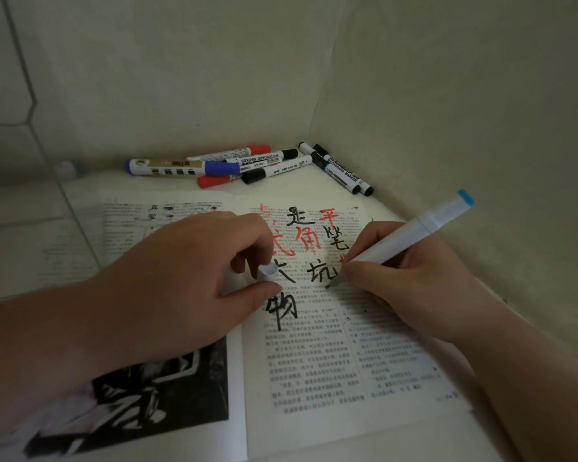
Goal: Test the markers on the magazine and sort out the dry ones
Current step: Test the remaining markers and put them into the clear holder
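Marker (pixel 414 228) is touching its tip to the open magazine (pixel 331 361) near the table's far right corner.

The right hand (pixel 414 288) is gripping the pale marker like a pen, fingers curled round the barrel, its blue end pointing up and to the right while the tip is resting on the right page just below the black and red handwritten characters (pixel 301 235). The left hand (pixel 181 278) is lying across the magazine's middle fold and pinching a small pale cap (pixel 268 271) between thumb and fingers. The magazine is lying flat on the white table (pixel 294 186), and a loose pile of capped whiteboard markers (pixel 247 165), blue, red and black, is lying along the table's far edge against the wall.
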Tool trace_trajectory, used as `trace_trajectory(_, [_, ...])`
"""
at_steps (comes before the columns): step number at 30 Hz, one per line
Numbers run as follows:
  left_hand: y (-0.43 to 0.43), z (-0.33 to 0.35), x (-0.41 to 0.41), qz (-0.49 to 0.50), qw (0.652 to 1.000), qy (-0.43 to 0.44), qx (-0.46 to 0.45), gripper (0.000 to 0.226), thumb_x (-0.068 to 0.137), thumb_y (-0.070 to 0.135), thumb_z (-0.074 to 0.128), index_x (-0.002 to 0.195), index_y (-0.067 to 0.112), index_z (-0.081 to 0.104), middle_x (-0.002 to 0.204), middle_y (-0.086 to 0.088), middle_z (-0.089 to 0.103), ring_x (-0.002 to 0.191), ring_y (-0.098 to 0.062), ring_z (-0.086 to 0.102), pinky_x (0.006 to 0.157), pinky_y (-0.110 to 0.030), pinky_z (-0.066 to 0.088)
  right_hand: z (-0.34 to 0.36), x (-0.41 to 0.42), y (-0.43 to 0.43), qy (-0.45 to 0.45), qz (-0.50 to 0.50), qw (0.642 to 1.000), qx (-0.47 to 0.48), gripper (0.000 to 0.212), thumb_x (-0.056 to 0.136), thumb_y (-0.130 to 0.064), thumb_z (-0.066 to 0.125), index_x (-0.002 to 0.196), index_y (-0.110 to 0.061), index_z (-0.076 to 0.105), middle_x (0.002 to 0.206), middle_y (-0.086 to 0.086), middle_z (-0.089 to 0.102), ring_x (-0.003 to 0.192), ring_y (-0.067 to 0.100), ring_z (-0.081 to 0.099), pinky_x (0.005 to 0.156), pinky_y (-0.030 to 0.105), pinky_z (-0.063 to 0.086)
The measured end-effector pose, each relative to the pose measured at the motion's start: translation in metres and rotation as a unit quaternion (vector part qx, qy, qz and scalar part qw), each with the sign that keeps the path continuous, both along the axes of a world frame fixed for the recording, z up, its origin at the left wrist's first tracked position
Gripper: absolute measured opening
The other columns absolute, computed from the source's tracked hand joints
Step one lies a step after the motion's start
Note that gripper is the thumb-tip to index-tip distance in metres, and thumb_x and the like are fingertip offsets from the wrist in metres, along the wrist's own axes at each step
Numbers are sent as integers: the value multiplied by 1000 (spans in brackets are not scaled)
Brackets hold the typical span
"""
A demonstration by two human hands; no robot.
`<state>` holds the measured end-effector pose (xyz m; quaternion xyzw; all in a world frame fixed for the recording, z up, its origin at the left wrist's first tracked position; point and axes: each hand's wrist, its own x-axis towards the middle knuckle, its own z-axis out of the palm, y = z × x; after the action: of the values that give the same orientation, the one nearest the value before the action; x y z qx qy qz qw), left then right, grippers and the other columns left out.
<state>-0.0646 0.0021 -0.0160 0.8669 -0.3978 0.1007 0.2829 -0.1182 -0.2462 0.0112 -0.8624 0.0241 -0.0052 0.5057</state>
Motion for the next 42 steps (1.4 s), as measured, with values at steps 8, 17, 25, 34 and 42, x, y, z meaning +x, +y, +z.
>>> trace_trajectory(8, [0, 0, -1, -8, 999, 31, -23, 39, 77, 61, 62, 111, 50, 47, 108, 29, 58, 98, 1, 58, 72, -17, 46, 2, -4, 3, -4, 55, 998, 26, 8, 83, -11, 80, 80, -11, 73, 59, -1, 61, 50, 7, 51, 45, 17, 39])
trace_trajectory(17, [-2, -2, 7, -50, 998, -25, 18, 30, 85, 64, 55, 97, 39, 66, 88, 27, 58, 90, 1, 52, 75, -15, 39, -6, -4, 0, -108, 122, 967, 197, 32, 71, -38, 89, 83, -15, 70, 65, 2, 63, 52, 11, 49, 48, 18, 39])
trace_trajectory(25, [-8, 1, 2, -126, 991, -21, 29, 29, 95, 54, 54, 109, 34, 70, 98, 18, 65, 94, -4, 55, 83, -36, 47, -1, -12, 16, -110, 151, 972, 143, 15, 75, -16, 79, 82, -8, 69, 66, 0, 66, 57, 7, 59, 52, 17, 46])
trace_trajectory(34, [-9, -3, 6, -136, 990, 31, 9, 30, 90, 60, 57, 94, 33, 68, 86, 19, 60, 91, -6, 53, 80, -30, 44, -7, -10, 26, -96, 175, 977, 79, 19, 89, -26, 71, 96, -10, 76, 90, 13, 74, 86, 37, 69, 78, 54, 56])
trace_trajectory(42, [-8, -4, 5, -119, 993, 22, -15, 35, 89, 62, 54, 90, 30, 69, 83, 17, 57, 88, -9, 53, 77, -37, 46, -17, -5, 31, -176, 133, 975, -29, 27, 89, -39, 67, 94, -14, 75, 83, 13, 71, 76, 37, 67, 66, 57, 53])
